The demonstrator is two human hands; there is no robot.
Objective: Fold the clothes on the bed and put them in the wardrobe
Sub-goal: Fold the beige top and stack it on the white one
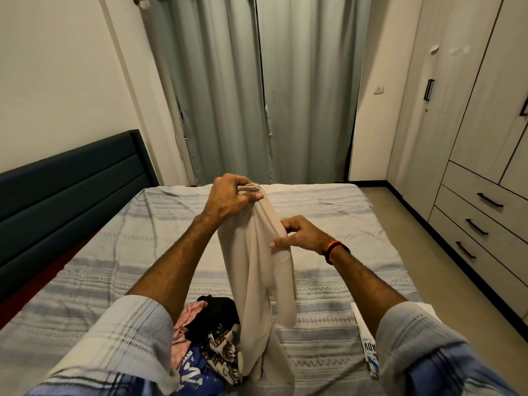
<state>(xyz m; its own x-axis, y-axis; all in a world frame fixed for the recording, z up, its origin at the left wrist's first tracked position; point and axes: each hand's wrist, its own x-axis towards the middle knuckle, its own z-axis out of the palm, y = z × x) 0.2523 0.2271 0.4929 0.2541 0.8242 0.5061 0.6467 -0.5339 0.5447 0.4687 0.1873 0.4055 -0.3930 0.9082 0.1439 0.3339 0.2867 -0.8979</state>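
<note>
A beige garment hangs lifted above the bed, its lower end trailing onto the pile. My left hand grips its top edge, raised highest. My right hand pinches the garment's right side a little lower. Below, near the bed's front edge, lies a heap of clothes: pink, black, a patterned white piece and a blue printed one. The wardrobe stands along the right wall with its doors closed.
The bed has a striped grey-blue cover and a dark headboard on the left. A white printed item lies at the bed's right front. Drawers sit under the wardrobe doors. A floor strip separates bed and wardrobe. Grey curtains hang behind.
</note>
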